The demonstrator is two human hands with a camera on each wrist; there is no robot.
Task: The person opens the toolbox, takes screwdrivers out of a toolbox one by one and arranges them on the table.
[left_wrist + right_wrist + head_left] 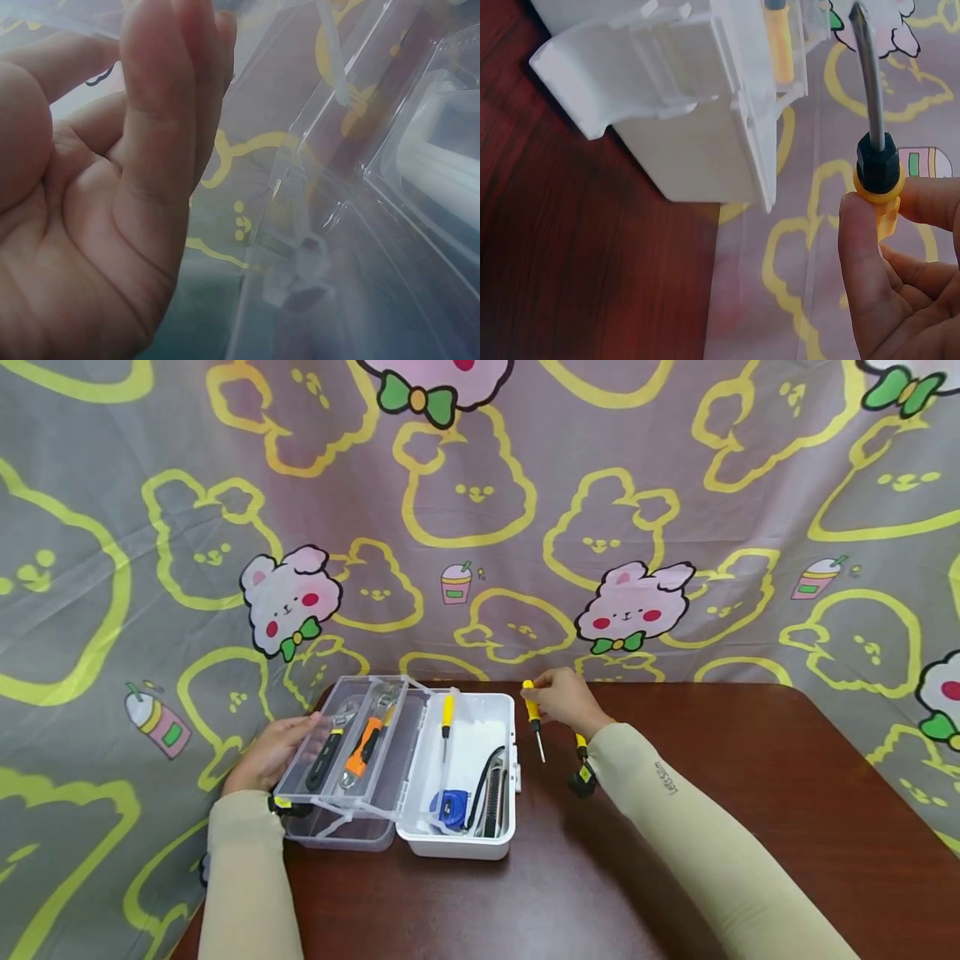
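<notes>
In the head view, the right sleeve (pixel 712 835), at right of centre, bears dark lettering that seems to read "LetsSlim", running slantwise along the forearm. Marks on the blue tape measure (pixel 452 808), low centre, are too small to read. Just above the frame's middle-right table edge, the right hand (pixel 566 700) pinches a yellow-handled screwdriver (pixel 533 708), clear of the table (pixel 720 760) and just beside the right wall of the white box (pixel 457 850). Its handle is uppermost; the shaft points down and slightly right, so the long axis is steep. A second screwdriver (pixel 447 718) at centre also has its handle toward the top and its shaft downward. Left of centre, the left hand (pixel 272 752) touches the clear tray (pixel 303 787), well apart from the right hand; whether it grips the edge cannot be told. An orange-handled tool (pixel 363 750) and a wrench (pixel 328 752) lie slantwise in the tray.

In the left wrist view, the hand fills the left side, its fingers rising to clear plastic at the upper left.

In the right wrist view, at right, thumb and fingers clamp the yellow handle below a dark collar (pixel 878 163); the metal shaft points up, leaning slightly left. The box, with its latch (pixel 622 71), occupies the upper left.
</notes>
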